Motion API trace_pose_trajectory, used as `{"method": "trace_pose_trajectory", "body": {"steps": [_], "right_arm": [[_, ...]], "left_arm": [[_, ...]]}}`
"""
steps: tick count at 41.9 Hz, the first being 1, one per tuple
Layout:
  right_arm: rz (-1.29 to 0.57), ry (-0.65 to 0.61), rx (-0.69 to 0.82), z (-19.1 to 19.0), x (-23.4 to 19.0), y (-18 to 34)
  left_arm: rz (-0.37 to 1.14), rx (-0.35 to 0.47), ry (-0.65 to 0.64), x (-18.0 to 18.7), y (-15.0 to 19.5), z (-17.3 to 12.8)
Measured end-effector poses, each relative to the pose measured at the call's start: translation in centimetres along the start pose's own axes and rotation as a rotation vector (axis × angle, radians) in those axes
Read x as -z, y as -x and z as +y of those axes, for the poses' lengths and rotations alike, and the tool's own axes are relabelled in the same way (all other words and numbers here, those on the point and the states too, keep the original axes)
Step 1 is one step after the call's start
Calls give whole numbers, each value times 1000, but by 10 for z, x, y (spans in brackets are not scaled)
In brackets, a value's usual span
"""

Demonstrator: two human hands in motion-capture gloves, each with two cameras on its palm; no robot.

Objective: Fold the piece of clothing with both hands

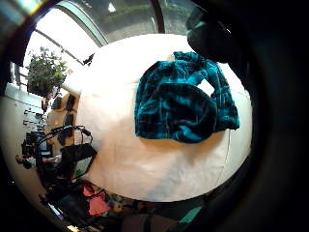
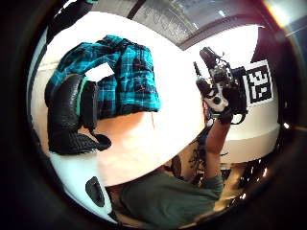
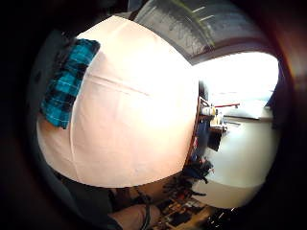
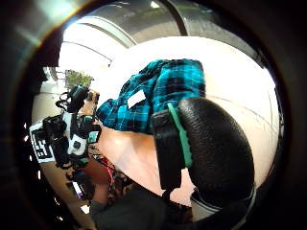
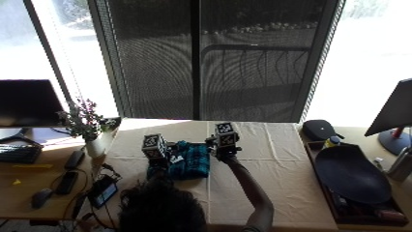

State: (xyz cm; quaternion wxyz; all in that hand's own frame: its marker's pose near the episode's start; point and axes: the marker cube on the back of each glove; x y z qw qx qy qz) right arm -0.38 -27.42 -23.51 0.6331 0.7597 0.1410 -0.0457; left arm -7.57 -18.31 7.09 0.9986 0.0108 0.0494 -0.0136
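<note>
From the outside view, a teal and black plaid piece of clothing [image 5: 180, 166] lies bunched on the cloth-covered table [image 5: 283, 179] straight ahead of the person, at twelve o'clock from the head at the lower edge. The left hand [image 5: 157, 155] is over the garment's left edge and the right hand [image 5: 222, 150] is raised just off its right edge, at about one o'clock; whether either set of fingers is curled or straight cannot be told here. A potted plant [image 5: 87, 123] stands at about ten o'clock on the table's left end, and a dark oval tray [image 5: 351, 176] lies well apart toward three o'clock. In the left little finger side palm view the piece of clothing [image 1: 183, 99] lies crumpled on the pale table [image 1: 159, 164], a small white label showing among its folds, with nothing gripping it. In the left thumb side palm view a black gloved finger [image 2: 72, 115] lies beside the garment [image 2: 120, 79] with no fabric wrapped in it, and the right hand [image 2: 223, 98] is lifted clear of the table. The right little finger side palm view shows mostly bare table [image 3: 139, 110], with only an edge of the plaid garment [image 3: 67, 84]. The right thumb side palm view shows a gloved thumb [image 4: 211, 148] close to the camera, not touching the garment [image 4: 163, 93], and the left hand [image 4: 67, 136] beyond it.
</note>
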Motion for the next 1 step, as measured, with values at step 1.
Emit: {"method": "trace_pose_trajectory", "body": {"steps": [1], "right_arm": [[0,0,1,2,-1,-1]], "left_arm": [[-13,9,3,-1,1,0]]}}
